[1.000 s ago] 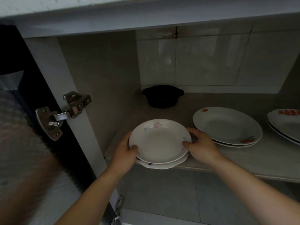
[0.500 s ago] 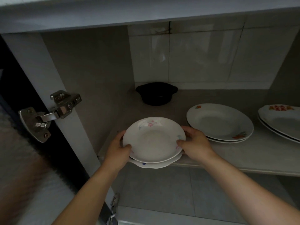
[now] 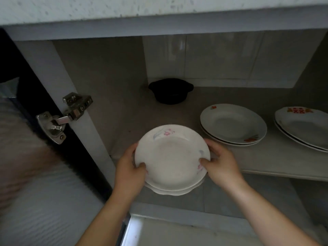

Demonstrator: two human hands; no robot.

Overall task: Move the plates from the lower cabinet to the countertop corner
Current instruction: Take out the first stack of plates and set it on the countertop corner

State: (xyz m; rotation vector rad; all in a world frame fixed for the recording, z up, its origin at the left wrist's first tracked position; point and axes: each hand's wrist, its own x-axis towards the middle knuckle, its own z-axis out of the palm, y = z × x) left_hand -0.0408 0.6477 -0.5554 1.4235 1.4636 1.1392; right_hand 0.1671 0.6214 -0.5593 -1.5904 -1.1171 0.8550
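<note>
At frame centre, a stack of two white round ceramic plates [image 3: 172,157] sits between the left hand [image 3: 130,167] and right hand [image 3: 221,164], at the front edge of the grey cabinet shelf [image 3: 266,162]. A black two-handled pot [image 3: 170,91] stands behind it. A second white plate stack [image 3: 233,124] and a third plate stack [image 3: 305,126] lie on the shelf at right.

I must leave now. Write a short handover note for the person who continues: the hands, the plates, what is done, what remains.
Left hand and right hand each grip one side of the pink-flowered plate stack at the front edge of the shelf.
Middle stack and right stack lie on the shelf.
Done: first stack gripped.
Left: carry all three stacks to the countertop corner.
</note>
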